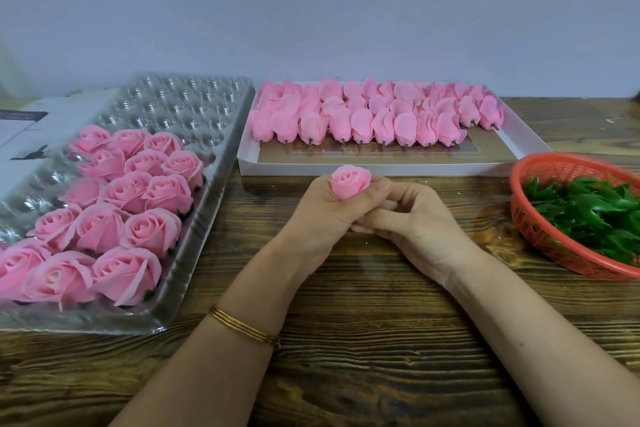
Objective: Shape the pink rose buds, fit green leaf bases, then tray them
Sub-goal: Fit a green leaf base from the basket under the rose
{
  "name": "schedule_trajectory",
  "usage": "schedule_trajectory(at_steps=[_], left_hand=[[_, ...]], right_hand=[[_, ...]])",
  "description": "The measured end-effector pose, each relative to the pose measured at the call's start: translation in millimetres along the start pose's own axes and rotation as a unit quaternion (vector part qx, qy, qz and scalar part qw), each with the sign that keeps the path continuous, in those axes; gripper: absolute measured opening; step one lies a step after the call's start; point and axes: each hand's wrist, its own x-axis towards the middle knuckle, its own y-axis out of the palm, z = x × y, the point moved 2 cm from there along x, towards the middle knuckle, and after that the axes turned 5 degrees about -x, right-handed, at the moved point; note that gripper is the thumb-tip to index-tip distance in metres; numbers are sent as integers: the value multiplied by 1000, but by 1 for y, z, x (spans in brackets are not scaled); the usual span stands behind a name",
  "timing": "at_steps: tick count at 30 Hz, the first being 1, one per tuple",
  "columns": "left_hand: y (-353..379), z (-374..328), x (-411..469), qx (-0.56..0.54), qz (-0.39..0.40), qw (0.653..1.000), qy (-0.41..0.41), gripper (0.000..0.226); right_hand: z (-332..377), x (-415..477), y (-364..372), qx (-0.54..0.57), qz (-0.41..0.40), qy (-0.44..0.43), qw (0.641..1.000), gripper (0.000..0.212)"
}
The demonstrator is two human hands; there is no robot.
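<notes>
Bud (350, 180) upright above mid-table, gripped in left hand (322, 215) | right hand (408, 218) curled against it, hold hidden | step: shaping, seemingly | next: reach right to basket (519, 184) for leaf (588, 215), then tray (194, 97)

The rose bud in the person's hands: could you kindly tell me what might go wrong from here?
1. The left hand curls round the rose bud, with the right hand pressed alongside; a hard squeeze could crease its petals.
2. Roses in the clear tray sit packed petal to petal, so seating this one may bruise neighbours.
3. Its underside is hidden; it might get trayed without one of the leaf bases from the red basket.
</notes>
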Motion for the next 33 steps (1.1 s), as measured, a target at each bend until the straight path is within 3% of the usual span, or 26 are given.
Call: schedule_trajectory(at_steps=[3, 7, 12, 17, 21, 24, 27, 33], left_hand=[[-1, 0, 1, 48, -50, 996, 57, 9], [-3, 1, 2, 145, -114, 976, 117, 24], [3, -2, -1, 212, -105, 963, 130, 35], [3, -2, -2, 202, -99, 966, 126, 37], [7, 4, 0, 186, -92, 973, 99, 21], [10, 6, 0, 174, -71, 979, 81, 26], [10, 9, 0, 187, -63, 977, 78, 17], [10, 6, 0, 210, -61, 973, 75, 25]], right_hand=[[3, 0, -5, -31, -44, 4, 999, 32], [6, -1, -15, -66, -170, -27, 983, 30], [10, -3, -13, -62, -207, -64, 974, 31], [13, -4, -10, -57, -184, -102, 976, 28], [14, -5, -4, -51, -144, -112, 982, 19], [15, -5, 2, -39, -107, -118, 986, 15], [15, -5, 7, -48, -78, -124, 988, 15], [11, -3, 9, -81, -66, -122, 987, 14]])
